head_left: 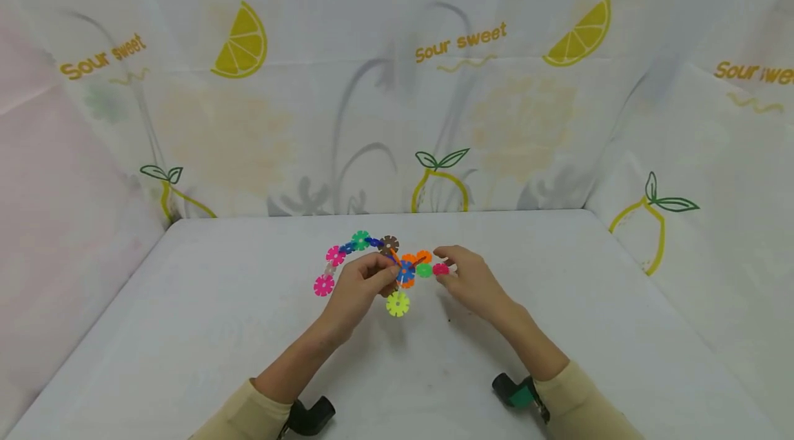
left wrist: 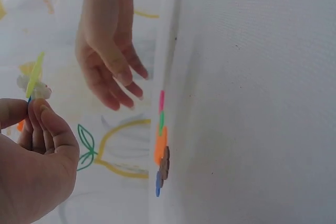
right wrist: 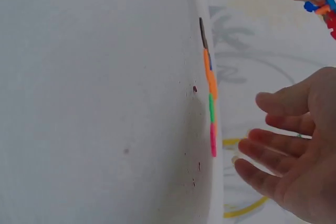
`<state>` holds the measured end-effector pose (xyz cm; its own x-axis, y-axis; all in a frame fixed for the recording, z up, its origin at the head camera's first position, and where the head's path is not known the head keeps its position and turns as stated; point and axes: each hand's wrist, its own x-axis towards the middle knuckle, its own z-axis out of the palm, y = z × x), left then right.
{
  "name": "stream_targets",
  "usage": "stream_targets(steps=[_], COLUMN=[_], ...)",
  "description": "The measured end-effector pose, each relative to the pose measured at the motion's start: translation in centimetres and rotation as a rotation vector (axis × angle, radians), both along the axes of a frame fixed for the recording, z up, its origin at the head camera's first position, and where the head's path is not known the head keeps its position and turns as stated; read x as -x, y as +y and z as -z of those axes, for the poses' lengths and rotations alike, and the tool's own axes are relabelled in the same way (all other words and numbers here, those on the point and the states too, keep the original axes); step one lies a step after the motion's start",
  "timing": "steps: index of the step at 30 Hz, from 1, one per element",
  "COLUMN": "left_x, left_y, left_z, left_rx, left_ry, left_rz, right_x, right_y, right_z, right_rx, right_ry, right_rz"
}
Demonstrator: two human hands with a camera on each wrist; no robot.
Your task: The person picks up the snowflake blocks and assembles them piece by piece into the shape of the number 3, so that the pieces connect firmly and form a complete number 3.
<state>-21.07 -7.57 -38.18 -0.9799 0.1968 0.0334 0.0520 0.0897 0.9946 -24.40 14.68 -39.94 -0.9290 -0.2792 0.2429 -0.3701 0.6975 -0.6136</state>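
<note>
My left hand (head_left: 356, 285) pinches a small cluster of notched plastic building discs between thumb and fingers. In the head view a blue disc (head_left: 406, 270) shows at its fingertips and a yellow disc (head_left: 398, 303) hangs below. The left wrist view shows the yellow disc edge-on beside pale ones. Past the left hand curves a row of linked discs, with a pink disc (head_left: 324, 285) at its end and a green disc (head_left: 361, 240) higher up. My right hand (head_left: 474, 281) holds nothing, its fingers loosely spread. From above, its fingertips overlap a small pink disc (head_left: 440, 269).
Flat on the white table (head_left: 205, 330), near its far side, lie several discs, among them a brown one (left wrist: 165, 163), an orange one (left wrist: 160, 148) and a green one (right wrist: 211, 107). A lemon-print cloth (head_left: 298, 116) hangs behind. Dark devices (head_left: 310, 416) sit at both cuffs.
</note>
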Motion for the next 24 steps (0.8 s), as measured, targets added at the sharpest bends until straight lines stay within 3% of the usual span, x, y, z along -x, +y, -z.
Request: stream_targets(steps=[6, 11, 19, 24], left_x=[0.0, 0.0, -0.1, -0.1], left_y=[0.1, 0.1, 0.1, 0.1], left_z=[0.2, 0.2, 0.2, 0.3], left_rx=[0.007, 0.008, -0.011, 0.002], left_ry=[0.013, 0.012, 0.002, 0.01], left_rz=[0.018, 0.028, 0.043, 0.056], right_x=[0.4, 0.7, 0.9, 1.0], right_y=[0.6, 0.9, 1.1, 1.0], right_z=[0.3, 0.5, 1.0, 1.1], right_rx=[-0.105, -0.2, -0.249, -0.274], right_ry=[-0.149, -0.143, -0.128, -0.065], right_rz=[-0.061, -0.161, -0.181, -0.194])
